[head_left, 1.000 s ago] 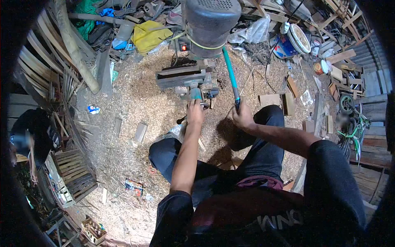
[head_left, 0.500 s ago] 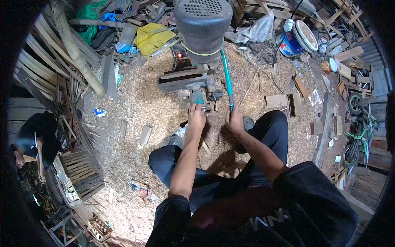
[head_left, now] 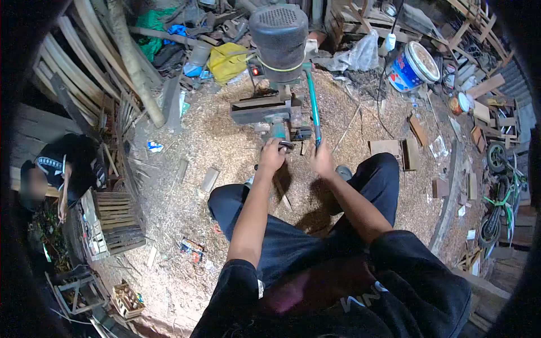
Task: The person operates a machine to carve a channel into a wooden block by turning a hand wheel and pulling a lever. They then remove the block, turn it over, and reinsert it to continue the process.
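Observation:
In front of me stands a bench machine with a dark, vented motor housing [head_left: 279, 50] and a long teal lever [head_left: 314, 104] on its right side. My right hand [head_left: 322, 160] is closed around the dark grip at the lever's lower end. My left hand [head_left: 273, 156] is closed at a dark handwheel [head_left: 287, 146] low on the machine's front; the fingers partly hide what they grip. Just beyond that hand, a long dark wooden block [head_left: 253, 114] lies across the machine beneath the motor. A small red light [head_left: 255, 71] glows behind the block.
Wood shavings [head_left: 214, 152] cover the floor, with wood offcuts [head_left: 209, 179] scattered around. A paint bucket [head_left: 414, 67] and a yellow sack [head_left: 228, 61] stand farther back. Another person [head_left: 62, 169] bends down at the left beside a slatted crate [head_left: 118, 219]. A small bike [head_left: 496, 197] is at the right.
The view has shifted slightly, so the machine sits a little to the right. Both my hands keep their places at the handwheel and lever. The other person's head has moved a little.

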Tool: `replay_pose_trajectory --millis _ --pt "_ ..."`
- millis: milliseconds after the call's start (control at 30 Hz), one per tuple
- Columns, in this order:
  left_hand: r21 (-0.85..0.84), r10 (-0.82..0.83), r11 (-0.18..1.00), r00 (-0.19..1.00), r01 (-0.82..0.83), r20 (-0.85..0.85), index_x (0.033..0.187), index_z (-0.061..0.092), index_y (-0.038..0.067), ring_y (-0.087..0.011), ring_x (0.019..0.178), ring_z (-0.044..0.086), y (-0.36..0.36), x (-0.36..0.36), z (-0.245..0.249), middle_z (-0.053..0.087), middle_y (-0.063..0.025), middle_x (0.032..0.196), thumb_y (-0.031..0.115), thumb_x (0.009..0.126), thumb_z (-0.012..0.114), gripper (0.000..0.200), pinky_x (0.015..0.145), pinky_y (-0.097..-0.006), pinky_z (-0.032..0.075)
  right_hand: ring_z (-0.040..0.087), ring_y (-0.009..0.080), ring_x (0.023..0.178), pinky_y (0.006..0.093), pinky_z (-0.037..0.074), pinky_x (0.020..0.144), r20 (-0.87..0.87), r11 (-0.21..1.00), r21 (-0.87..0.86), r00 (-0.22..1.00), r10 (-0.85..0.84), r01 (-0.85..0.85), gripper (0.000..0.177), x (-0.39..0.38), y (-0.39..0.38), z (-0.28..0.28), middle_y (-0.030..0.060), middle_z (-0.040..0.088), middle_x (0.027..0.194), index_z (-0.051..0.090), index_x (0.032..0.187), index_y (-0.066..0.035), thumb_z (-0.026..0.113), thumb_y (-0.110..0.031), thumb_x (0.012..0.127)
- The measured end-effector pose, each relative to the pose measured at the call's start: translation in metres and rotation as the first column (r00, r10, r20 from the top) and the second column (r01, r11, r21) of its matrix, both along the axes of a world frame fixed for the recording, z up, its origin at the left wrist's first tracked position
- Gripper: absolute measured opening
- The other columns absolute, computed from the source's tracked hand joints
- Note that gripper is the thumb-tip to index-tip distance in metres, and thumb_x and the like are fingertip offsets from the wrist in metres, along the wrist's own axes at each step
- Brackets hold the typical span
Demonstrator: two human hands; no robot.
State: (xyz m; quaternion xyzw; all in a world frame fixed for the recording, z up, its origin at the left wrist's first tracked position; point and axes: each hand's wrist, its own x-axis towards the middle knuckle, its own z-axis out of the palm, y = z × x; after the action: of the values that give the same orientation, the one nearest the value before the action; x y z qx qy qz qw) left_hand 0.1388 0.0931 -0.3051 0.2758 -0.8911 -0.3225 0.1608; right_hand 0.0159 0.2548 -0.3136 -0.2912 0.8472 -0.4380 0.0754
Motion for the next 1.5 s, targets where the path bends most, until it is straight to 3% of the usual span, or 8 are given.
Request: replay_pose_trajectory --millis 233,300,533,733,900,1033,1167,1500 --pt "-0.050 0.130 0.987 0.949 -0.150 -0.287 0.110 0.062 0.000 -0.0409 0.101 0.059 -0.027 0.007 0.076 0.062 -0.0221 0.105 0.008 0.081 0.063 0.030 0.090 -0.0451 0.048 0.057 0.0367 0.109 0.0420 0.045 0.093 -0.324 0.975 -0.152 0.940 0.104 -0.160 0.035 -0.041 -0.006 0.212 0.0291 0.058 0.112 0.063 0.096 0.002 0.055 -0.031 0.095" --pt "-0.063 0.159 0.981 0.946 -0.183 -0.283 0.112 0.061 -0.002 -0.0414 0.105 0.058 -0.023 0.006 0.125 0.062 -0.0232 0.109 0.009 0.082 0.063 0.032 0.093 -0.0444 0.046 0.061 0.0306 0.099 0.0398 0.046 0.088 0.254 0.979 -0.120 0.948 0.190 -0.164 0.052 -0.043 -0.009 0.325 0.0248 0.064 0.102 0.067 0.089 0.001 0.049 -0.046 0.097" --pt "-0.354 0.148 0.903 0.950 -0.243 -0.274 0.143 0.034 0.001 -0.0410 0.124 0.046 -0.047 -0.032 0.212 0.042 -0.0225 0.139 0.012 0.082 0.064 0.069 0.103 -0.0471 0.039 0.047 0.0263 0.128 0.0328 0.033 0.109 -0.193 0.701 -0.645 0.952 0.236 -0.304 0.066 -0.114 -0.078 0.365 0.0227 0.049 0.138 0.038 0.139 0.005 0.049 -0.046 0.099" --pt "-0.515 0.293 0.833 0.951 -0.201 0.103 0.152 0.019 0.008 -0.0322 0.130 0.043 -0.061 -0.062 0.229 0.036 -0.0129 0.147 0.023 0.083 0.067 0.085 0.107 -0.0585 0.032 0.062 0.0185 0.098 0.0315 0.048 0.087 -0.037 0.767 -0.606 0.971 0.237 -0.211 0.041 -0.147 -0.088 0.249 0.0131 0.065 0.106 0.057 0.117 0.004 0.061 -0.031 0.095" --pt "-0.518 0.334 0.843 0.896 -0.146 0.292 0.144 0.039 0.016 -0.0300 0.134 0.040 -0.075 -0.072 0.211 0.037 -0.0084 0.148 0.031 0.084 0.067 0.069 0.107 -0.0632 0.029 0.061 0.0137 0.087 0.0273 0.051 0.063 0.251 0.887 -0.455 0.945 0.211 -0.077 0.032 -0.123 -0.063 0.171 0.0058 0.064 0.102 0.059 0.119 -0.004 0.061 -0.026 0.095" --pt "-0.360 0.333 0.902 0.916 -0.239 0.226 0.134 0.052 0.012 -0.0319 0.133 0.040 -0.086 -0.058 0.151 0.045 -0.0110 0.142 0.029 0.083 0.065 0.055 0.107 -0.0637 0.030 0.064 0.0172 0.076 0.0284 0.050 0.063 0.364 0.924 -0.366 0.896 0.254 -0.114 0.030 -0.104 -0.055 0.110 0.0077 0.066 0.096 0.060 0.119 -0.004 0.060 -0.022 0.096" --pt "-0.095 0.287 0.958 0.920 -0.271 0.267 0.131 0.054 0.009 -0.0381 0.123 0.051 -0.098 -0.012 0.041 0.051 -0.0206 0.136 0.030 0.082 0.064 0.054 0.105 -0.0457 0.041 0.061 0.0452 0.104 0.0430 0.047 0.093 0.217 0.950 -0.006 0.927 0.307 -0.313 0.045 -0.093 -0.035 -0.013 0.0290 0.064 0.110 0.052 0.129 -0.001 0.055 -0.027 0.092" --pt "0.213 0.218 0.898 0.811 -0.384 0.543 0.111 0.066 0.002 -0.0375 0.114 0.058 -0.056 0.086 -0.116 0.063 -0.0248 0.116 0.037 0.086 0.061 0.043 0.099 -0.0426 0.044 0.051 0.0476 0.119 0.0480 0.041 0.101 0.213 0.752 0.328 0.820 0.531 -0.572 0.062 -0.003 -0.067 -0.026 0.0342 0.051 0.128 0.023 0.148 -0.003 0.037 -0.043 0.102"
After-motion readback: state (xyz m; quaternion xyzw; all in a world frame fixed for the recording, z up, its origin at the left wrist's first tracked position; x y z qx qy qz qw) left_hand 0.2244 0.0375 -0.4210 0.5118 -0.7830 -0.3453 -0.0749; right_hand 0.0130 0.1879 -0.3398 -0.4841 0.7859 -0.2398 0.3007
